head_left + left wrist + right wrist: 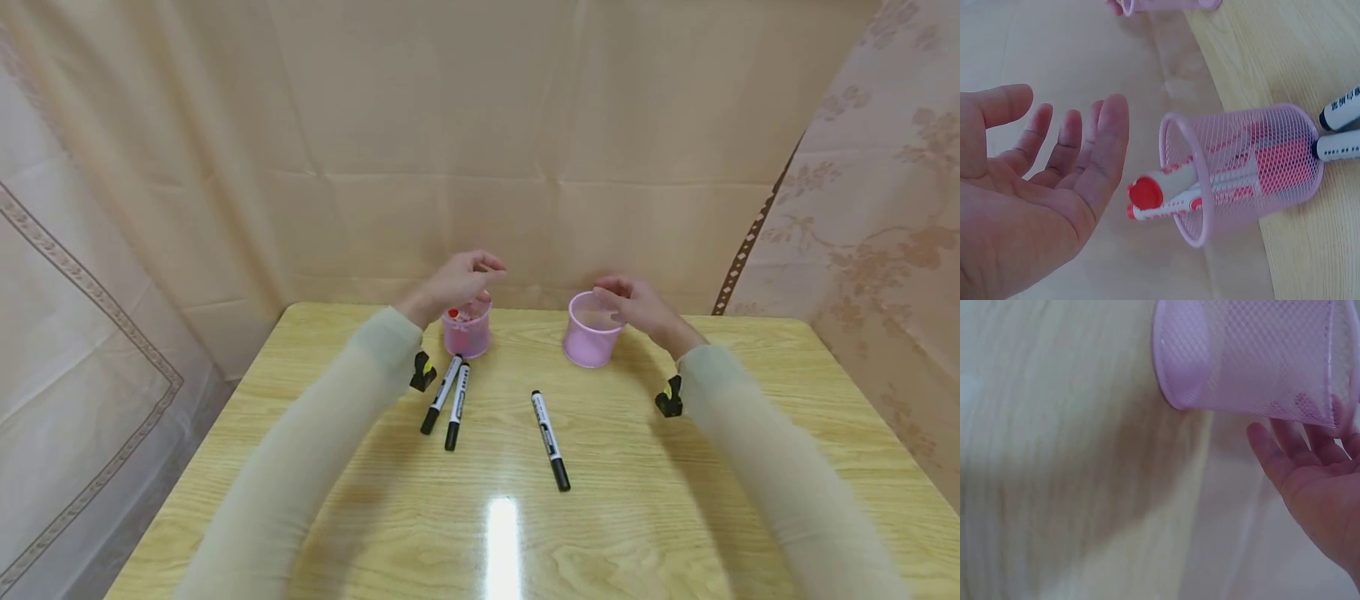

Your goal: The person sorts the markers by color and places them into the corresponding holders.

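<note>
My left hand (459,279) hovers over the left pink mesh pen cup (1241,172), fingers loosely bent and holding nothing. In the left wrist view its palm is beside the cup's mouth, with a gap between. Red-and-white markers (1166,190) stand in that cup, red ends sticking out past the rim. At the right, my right hand (641,308) is at the rim of a second pink mesh cup (590,340), its fingers loosely extended. In the right wrist view those fingers (1264,444) lie along the cup's side, partly hidden behind the mesh. This cup stands upright.
Two black-capped white markers (457,407) lie close together before the left cup. Another black-capped marker (549,432) lies alone near the middle of the wooden table (630,517). A beige curtain (427,142) hangs just behind the table's far edge.
</note>
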`<state>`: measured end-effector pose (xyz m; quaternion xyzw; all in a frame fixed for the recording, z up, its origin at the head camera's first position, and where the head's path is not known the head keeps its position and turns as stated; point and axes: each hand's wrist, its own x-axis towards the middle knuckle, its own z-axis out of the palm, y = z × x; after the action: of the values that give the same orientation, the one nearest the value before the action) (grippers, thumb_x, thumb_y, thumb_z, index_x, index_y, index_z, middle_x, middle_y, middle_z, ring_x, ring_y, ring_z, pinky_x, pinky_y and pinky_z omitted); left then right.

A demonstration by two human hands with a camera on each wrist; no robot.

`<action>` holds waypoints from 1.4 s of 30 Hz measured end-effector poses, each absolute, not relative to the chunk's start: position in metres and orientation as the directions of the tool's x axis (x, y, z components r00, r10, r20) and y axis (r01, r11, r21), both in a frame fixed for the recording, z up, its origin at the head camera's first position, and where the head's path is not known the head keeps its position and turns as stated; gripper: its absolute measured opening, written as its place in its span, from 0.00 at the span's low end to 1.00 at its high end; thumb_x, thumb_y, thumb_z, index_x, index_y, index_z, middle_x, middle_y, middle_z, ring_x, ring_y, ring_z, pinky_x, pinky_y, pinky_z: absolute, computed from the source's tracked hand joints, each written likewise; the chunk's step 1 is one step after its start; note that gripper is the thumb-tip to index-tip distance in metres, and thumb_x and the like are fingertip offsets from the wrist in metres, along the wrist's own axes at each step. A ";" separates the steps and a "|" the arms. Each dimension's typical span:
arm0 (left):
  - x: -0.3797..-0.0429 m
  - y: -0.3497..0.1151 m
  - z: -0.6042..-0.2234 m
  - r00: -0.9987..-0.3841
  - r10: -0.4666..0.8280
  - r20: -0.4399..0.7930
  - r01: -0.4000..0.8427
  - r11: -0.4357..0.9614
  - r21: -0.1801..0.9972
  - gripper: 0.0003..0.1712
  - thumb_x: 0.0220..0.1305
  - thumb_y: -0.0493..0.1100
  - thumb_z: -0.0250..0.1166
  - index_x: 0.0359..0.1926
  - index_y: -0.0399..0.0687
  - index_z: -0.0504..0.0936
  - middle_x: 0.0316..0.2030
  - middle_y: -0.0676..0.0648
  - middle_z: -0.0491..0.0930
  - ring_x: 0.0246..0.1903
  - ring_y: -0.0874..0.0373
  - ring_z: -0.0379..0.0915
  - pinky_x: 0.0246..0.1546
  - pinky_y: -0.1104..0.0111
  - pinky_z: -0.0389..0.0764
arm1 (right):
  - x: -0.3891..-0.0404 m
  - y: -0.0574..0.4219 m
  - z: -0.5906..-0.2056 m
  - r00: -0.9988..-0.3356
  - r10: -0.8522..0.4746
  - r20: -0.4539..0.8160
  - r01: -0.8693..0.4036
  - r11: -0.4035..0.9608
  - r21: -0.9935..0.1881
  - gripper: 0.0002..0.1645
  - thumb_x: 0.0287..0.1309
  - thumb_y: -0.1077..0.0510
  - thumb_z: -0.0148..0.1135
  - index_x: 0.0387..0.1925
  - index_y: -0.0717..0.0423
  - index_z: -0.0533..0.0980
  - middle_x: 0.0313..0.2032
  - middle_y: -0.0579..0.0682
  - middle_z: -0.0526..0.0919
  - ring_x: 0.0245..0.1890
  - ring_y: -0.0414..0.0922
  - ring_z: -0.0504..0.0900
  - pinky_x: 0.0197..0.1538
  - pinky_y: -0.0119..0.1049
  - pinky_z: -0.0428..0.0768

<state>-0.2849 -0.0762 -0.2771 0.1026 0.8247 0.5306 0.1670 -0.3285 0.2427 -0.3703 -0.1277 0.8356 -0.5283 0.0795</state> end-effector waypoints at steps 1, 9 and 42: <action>-0.284 -0.075 -0.278 -0.920 0.351 -0.173 -0.009 0.423 0.906 0.18 0.71 0.46 0.55 0.58 0.47 0.71 0.53 0.44 0.71 0.48 0.41 0.72 0.46 0.48 0.77 | -0.329 0.242 -0.373 -0.956 -0.292 -0.001 -0.114 0.375 -0.920 0.32 0.68 0.49 0.53 0.62 0.68 0.64 0.55 0.65 0.73 0.54 0.56 0.73 0.56 0.54 0.72; -0.275 -0.066 -0.282 -0.877 0.430 -0.213 0.007 0.455 0.890 0.19 0.70 0.49 0.56 0.57 0.49 0.71 0.56 0.45 0.70 0.44 0.48 0.75 0.39 0.56 0.81 | -0.327 0.238 -0.390 -0.971 -0.227 -0.076 0.044 0.140 -0.989 0.28 0.65 0.45 0.55 0.57 0.60 0.68 0.56 0.61 0.75 0.60 0.61 0.69 0.61 0.53 0.66; -0.232 -0.022 -0.362 -0.756 0.286 -0.589 -0.074 0.857 0.510 0.32 0.50 0.67 0.68 0.34 0.42 0.75 0.30 0.44 0.76 0.30 0.50 0.74 0.31 0.60 0.79 | -0.316 0.210 -0.398 -0.976 -0.120 -0.184 0.204 -0.188 -0.961 0.19 0.67 0.47 0.54 0.50 0.56 0.74 0.50 0.52 0.81 0.62 0.60 0.66 0.61 0.45 0.69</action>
<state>-0.2319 -0.0217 -0.3624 0.0589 0.8999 0.2608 0.3445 -0.3160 0.2102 -0.3982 0.0334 0.6283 -0.7701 0.1051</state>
